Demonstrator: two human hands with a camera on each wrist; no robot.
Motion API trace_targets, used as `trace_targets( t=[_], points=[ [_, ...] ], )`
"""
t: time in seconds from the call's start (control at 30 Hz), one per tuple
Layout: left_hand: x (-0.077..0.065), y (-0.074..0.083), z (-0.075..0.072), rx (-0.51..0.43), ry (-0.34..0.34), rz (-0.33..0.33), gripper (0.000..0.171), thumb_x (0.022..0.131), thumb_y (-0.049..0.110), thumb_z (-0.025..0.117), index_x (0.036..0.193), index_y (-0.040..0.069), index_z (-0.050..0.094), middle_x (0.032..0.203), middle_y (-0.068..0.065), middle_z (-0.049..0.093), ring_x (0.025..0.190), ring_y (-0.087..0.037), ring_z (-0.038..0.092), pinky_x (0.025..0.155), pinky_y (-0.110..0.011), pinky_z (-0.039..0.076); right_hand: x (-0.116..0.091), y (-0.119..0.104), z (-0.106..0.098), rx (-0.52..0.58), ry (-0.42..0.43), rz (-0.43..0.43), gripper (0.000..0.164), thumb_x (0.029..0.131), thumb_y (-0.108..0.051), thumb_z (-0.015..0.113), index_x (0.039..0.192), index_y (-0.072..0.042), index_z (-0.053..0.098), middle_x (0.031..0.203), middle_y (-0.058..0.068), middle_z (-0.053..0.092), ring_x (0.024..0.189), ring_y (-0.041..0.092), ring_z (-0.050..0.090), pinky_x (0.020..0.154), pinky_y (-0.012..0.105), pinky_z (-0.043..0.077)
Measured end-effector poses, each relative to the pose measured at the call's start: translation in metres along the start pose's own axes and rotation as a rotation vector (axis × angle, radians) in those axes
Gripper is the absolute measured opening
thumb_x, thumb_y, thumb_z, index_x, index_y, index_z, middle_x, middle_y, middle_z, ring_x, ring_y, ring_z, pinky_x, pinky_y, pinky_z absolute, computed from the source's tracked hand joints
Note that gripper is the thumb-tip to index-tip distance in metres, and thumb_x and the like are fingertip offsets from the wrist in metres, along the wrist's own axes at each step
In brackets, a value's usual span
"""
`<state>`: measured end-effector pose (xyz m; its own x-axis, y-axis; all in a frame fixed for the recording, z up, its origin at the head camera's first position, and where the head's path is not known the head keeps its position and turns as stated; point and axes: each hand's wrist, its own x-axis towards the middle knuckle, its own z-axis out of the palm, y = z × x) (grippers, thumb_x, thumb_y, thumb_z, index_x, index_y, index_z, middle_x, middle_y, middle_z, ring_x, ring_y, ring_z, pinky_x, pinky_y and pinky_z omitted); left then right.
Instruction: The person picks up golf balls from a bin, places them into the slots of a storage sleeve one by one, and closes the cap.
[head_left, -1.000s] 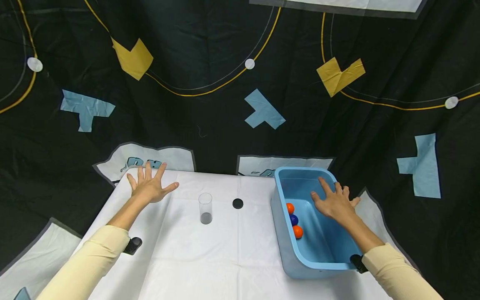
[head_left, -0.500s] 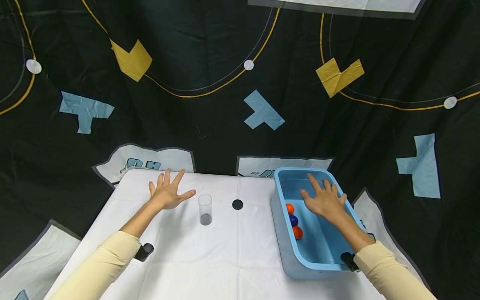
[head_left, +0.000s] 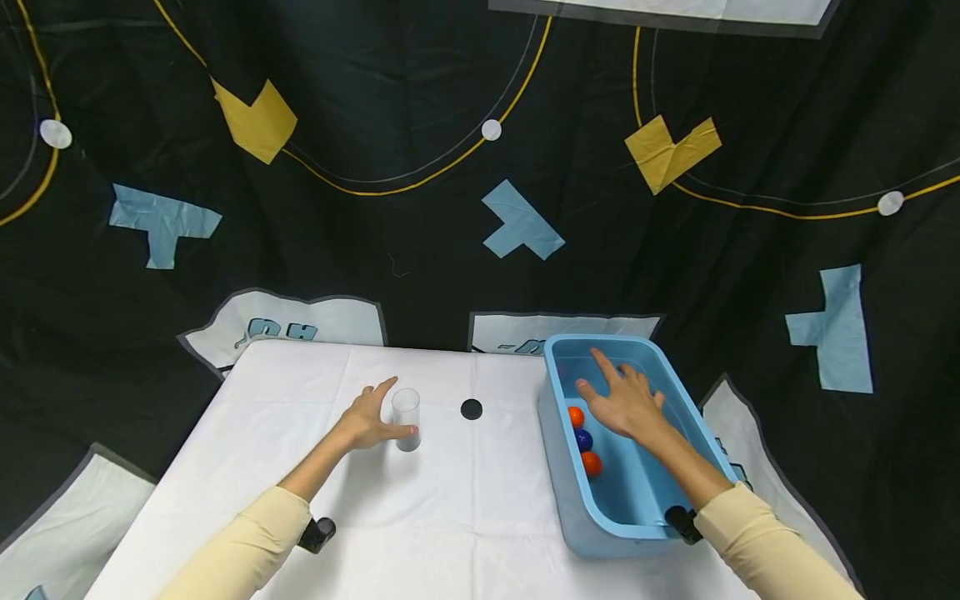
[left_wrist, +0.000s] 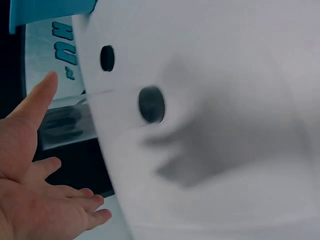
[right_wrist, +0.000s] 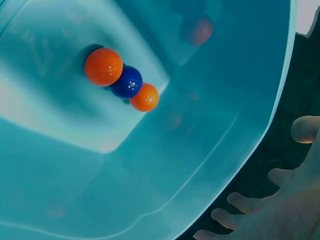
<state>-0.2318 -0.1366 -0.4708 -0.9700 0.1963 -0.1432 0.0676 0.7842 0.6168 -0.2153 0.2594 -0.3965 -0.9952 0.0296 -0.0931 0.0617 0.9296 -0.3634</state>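
My left hand [head_left: 367, 421] is beside a clear cup [head_left: 407, 407] that stands upright on the white table, its thumb passing in front of the cup in the head view. In the left wrist view, the fingers [left_wrist: 75, 200] and thumb are spread either side of the cup's see-through wall; whether they touch it I cannot tell. Over the light-blue bin [head_left: 622, 546] hovers my right hand [head_left: 626, 404], fingers spread and holding nothing. Two orange balls [right_wrist: 103, 67] and a dark blue ball [right_wrist: 127, 82] lie in a row on the bin's floor.
A flat black disc [head_left: 472, 409] lies on the white tablecloth [head_left: 435, 508] right of the cup. Behind the table hangs a black cloth [head_left: 337, 242] with blue and yellow tape shapes. The bin's tall walls stand at the table's right side.
My left hand has moved right and nearer, from the far left of the table to the cup. The right hand has drifted slightly left over the bin. Cup and balls stay put.
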Motion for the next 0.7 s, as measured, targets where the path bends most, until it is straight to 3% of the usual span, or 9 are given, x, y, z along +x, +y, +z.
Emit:
trace_targets(
  t=[0.13,0.3,0.5,0.7],
  points=[
    [0.003,-0.007,0.015,-0.103,0.019,-0.054,0.098,0.08,0.033,0.085,0.156,0.003,0.031,0.145,-0.037,0.045,0.13,-0.06,0.047,0.103,-0.07,0.042,-0.001,-0.004,0.002,-0.001,0.004,-0.012,0.072,0.103,-0.051,0.041,0.164,-0.021,0.018,0.164,0.032,0.018,0.146,0.06,0.018,0.108,0.083,0.01],
    [0.004,-0.01,0.024,-0.151,0.03,-0.112,0.091,0.081,0.028,0.084,0.154,0.001,0.036,0.149,-0.035,0.044,0.133,-0.06,0.044,0.105,-0.069,0.041,-0.002,-0.006,0.004,-0.011,0.005,-0.02,0.071,0.103,-0.05,0.042,0.164,-0.022,0.018,0.164,0.032,0.019,0.145,0.06,0.02,0.109,0.083,0.011],
    [0.007,-0.012,0.03,-0.182,0.059,-0.112,0.079,0.08,0.026,0.085,0.146,0.0,0.049,0.144,-0.033,0.051,0.13,-0.057,0.049,0.104,-0.066,0.044,-0.002,-0.005,0.005,-0.014,0.0,-0.023,0.071,0.102,-0.05,0.042,0.163,-0.022,0.019,0.163,0.033,0.021,0.144,0.059,0.022,0.108,0.082,0.013],
    [0.01,-0.015,0.036,-0.194,0.146,-0.098,0.057,0.077,0.023,0.086,0.128,0.003,0.068,0.133,-0.031,0.061,0.123,-0.053,0.057,0.098,-0.062,0.049,-0.004,-0.004,0.007,-0.027,0.014,-0.027,0.07,0.102,-0.05,0.043,0.163,-0.022,0.021,0.162,0.032,0.025,0.144,0.058,0.025,0.108,0.082,0.015]
  ],
)
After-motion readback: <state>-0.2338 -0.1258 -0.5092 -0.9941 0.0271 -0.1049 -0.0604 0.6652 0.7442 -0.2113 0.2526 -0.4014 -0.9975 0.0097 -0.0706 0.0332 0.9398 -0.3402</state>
